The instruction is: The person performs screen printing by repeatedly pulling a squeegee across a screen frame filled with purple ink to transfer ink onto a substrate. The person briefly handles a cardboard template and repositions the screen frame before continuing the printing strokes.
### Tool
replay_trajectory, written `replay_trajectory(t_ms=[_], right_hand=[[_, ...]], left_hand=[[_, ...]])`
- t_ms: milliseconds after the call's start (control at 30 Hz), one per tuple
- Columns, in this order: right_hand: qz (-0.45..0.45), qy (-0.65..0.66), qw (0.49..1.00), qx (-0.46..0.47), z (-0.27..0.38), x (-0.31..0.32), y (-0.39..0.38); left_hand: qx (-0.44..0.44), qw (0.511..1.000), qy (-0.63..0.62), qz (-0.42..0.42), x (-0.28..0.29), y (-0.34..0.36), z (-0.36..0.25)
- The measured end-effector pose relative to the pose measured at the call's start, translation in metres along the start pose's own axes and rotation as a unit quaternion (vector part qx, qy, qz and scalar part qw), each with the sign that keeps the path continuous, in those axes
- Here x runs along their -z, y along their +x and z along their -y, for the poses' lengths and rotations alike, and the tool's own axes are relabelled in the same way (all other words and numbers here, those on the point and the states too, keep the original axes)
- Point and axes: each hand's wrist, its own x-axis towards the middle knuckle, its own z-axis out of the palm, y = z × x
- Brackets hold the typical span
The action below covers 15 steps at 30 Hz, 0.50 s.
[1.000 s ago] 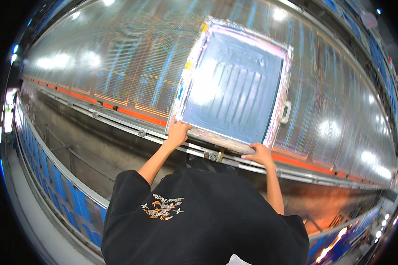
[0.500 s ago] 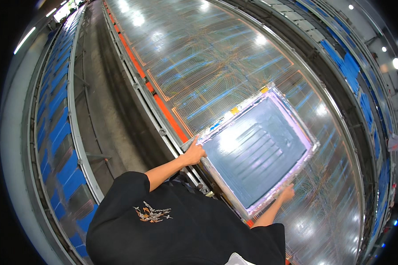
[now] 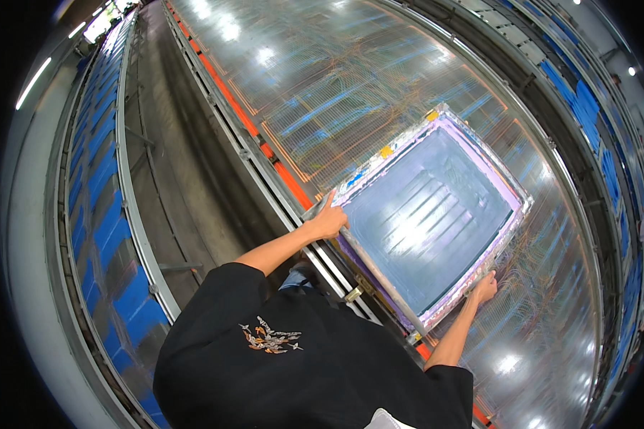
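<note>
Both hands hold a screen-printing frame (image 3: 436,214) over the long printing table (image 3: 322,154). Dark blue-grey mesh fills it, with lilac ink along the inner edges and yellow and blue marks on the far-left side. My left hand (image 3: 330,220) grips the left corner, its fingers closed round the rim and partly hidden. At the right-hand near side, my right hand (image 3: 485,287) is closed on the frame's edge. A purplish strip (image 3: 361,264) shows below the near-left side of the frame. Whether the frame touches the table or hangs just above it, I cannot tell.
An orange-red strip (image 3: 293,182) and a metal rail (image 3: 247,157) run along the table's left edge. Left of it lies a grey aisle (image 3: 186,179). Beyond stands another long table with blue panels (image 3: 96,189); further blue-patched tables (image 3: 576,96) stand at right.
The whole view has shifted a little. The frame, held by both hands, sits slightly higher and further right in the picture, and more shows under its near-left side.
</note>
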Motion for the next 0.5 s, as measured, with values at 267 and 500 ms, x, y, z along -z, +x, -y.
replay_trajectory(t_ms=[267, 500], right_hand=[[-0.057, 0.120, 0.991, 0.019, -0.057, -0.031, 0.012], [-0.016, 0.018, 0.996, 0.083, -0.067, -0.034, 0.017]], left_hand=[[0.007, 0.999, 0.030, -0.028, 0.022, -0.007, -0.030], [-0.076, 0.991, 0.021, -0.105, 0.015, -0.011, -0.016]])
